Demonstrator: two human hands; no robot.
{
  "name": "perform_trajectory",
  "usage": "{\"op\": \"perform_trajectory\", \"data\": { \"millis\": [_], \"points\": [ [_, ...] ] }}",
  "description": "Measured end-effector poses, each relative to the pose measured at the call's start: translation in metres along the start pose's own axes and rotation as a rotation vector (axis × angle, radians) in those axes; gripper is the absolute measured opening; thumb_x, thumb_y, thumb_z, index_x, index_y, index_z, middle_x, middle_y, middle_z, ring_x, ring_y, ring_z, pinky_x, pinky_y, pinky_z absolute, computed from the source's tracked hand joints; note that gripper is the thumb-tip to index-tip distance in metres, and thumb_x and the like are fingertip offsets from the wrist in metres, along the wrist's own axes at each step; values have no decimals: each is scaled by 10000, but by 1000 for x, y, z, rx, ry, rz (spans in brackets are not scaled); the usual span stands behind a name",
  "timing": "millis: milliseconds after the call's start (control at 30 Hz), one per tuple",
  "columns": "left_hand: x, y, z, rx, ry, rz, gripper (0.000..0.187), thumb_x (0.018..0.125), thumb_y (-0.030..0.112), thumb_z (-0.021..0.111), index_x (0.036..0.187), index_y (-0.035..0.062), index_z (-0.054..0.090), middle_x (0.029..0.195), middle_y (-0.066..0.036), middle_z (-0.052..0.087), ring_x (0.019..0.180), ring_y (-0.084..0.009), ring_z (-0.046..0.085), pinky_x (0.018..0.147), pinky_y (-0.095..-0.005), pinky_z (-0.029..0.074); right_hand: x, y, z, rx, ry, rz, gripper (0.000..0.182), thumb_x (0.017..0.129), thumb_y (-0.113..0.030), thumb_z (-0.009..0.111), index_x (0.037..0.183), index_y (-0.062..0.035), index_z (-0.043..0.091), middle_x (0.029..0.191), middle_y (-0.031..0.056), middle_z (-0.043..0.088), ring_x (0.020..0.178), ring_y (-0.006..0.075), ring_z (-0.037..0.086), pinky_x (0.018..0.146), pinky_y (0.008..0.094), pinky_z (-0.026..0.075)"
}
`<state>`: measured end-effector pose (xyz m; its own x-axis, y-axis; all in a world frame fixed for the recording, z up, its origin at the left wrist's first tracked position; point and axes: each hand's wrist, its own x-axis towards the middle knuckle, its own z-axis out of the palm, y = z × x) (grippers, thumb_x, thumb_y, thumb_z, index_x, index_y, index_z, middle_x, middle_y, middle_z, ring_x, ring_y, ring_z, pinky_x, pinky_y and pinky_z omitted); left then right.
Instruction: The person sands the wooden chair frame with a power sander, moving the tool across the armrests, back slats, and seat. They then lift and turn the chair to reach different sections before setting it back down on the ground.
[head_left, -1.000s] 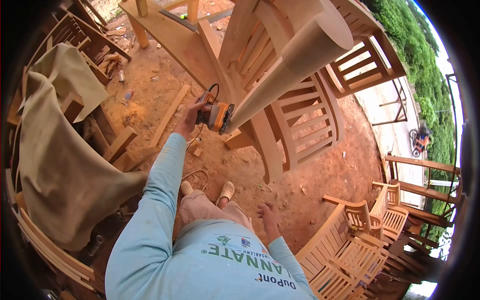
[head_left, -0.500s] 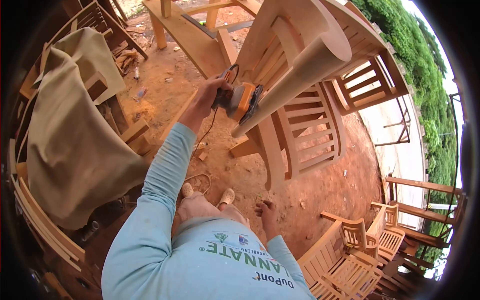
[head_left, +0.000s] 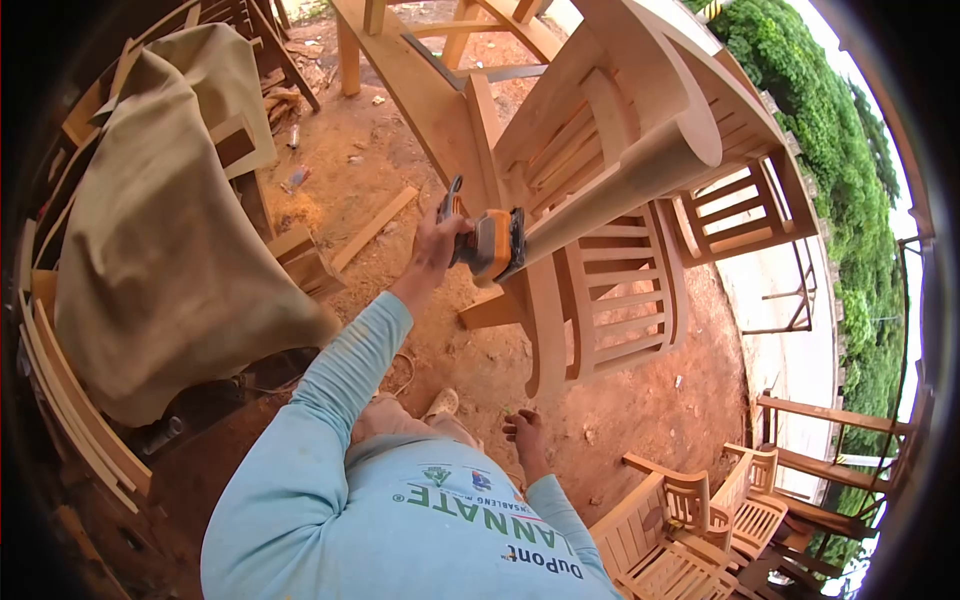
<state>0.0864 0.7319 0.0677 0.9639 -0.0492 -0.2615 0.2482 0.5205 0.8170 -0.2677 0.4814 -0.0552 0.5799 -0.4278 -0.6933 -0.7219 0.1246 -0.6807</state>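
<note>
My left hand (head_left: 433, 245) is closed around an orange and black electric sander (head_left: 490, 245). The sander's dark pad faces the long, smooth wooden armrest (head_left: 625, 190) of a large slatted wooden chair (head_left: 622, 290) and appears to touch it near its narrow lower end. That end is partly hidden behind the tool. Low beside my body hangs my right hand (head_left: 526, 438), holding nothing, with its fingers loosely bent and slightly apart.
On the left, a tan cloth (head_left: 170, 240) drapes over stacked wood. A wooden bench frame (head_left: 425, 110) stands ahead. Loose boards (head_left: 375, 228) lie on the reddish dirt ground (head_left: 460, 350). More slatted chairs (head_left: 675, 530) are at the lower right.
The view has shifted, so the chairs sit lower in it. My left hand has tilted the sander and brought it slightly toward the armrest's lower end. My right hand still hangs down.
</note>
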Motion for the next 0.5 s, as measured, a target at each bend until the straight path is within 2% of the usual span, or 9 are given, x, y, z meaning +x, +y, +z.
{"op": "perform_trajectory", "data": {
  "millis": [167, 200, 300, 367, 400, 500],
  "points": [
    [-23, 1, 7, -22, 68, -4, 541, 807, 156, 676, 1303, 0, 530, 990, -82, 594, 845, -170, 626, 768, -318, 535, 7, -8, 5, -15, -24, -50, 484, 927, -171, 627, 1320, 59, 465, 1029, 182, 713, 749, 210, 697, 593, 304, 537],
    [-32, 18, 16, -16, 49, -42, 611, 818, 148, 685, 1371, 5, 471, 991, -70, 590, 866, -167, 622, 790, -302, 528, 7, -11, 6, -6, -31, -65, 490, 924, -174, 628, 1322, 60, 463, 1029, 180, 712, 746, 209, 695, 591, 301, 536],
    [-68, 78, 54, 22, 32, 99, 576, 851, 193, 699, 1347, 24, 460, 987, -69, 600, 850, -151, 634, 743, -316, 543, 16, -14, 7, -18, -44, -110, 493, 921, -172, 644, 1320, 63, 475, 1037, 171, 714, 758, 201, 686, 611, 305, 536],
    [-93, 120, 79, -4, -23, 173, 709, 881, 167, 711, 1466, 16, 342, 1051, -88, 619, 893, -147, 645, 785, -298, 549, 22, -14, 8, -34, -47, -130, 489, 921, -170, 644, 1319, 64, 483, 1043, 172, 717, 766, 197, 682, 622, 307, 537],
    [-103, 133, 87, -17, -48, 208, 778, 896, 154, 718, 1526, 12, 283, 1082, -97, 628, 915, -146, 651, 805, -289, 553, 26, -14, 11, -39, -46, -135, 487, 922, -170, 636, 1320, 65, 483, 1045, 177, 719, 766, 196, 681, 622, 304, 537],
    [-109, 152, 98, 25, -122, 293, 791, 923, 153, 708, 1556, 43, 246, 1107, -118, 635, 925, -142, 661, 804, -284, 561, 23, -21, 17, -65, -50, -146, 478, 924, -167, 614, 1317, 72, 485, 1050, 188, 724, 763, 193, 679, 623, 303, 538]
  ]
}}
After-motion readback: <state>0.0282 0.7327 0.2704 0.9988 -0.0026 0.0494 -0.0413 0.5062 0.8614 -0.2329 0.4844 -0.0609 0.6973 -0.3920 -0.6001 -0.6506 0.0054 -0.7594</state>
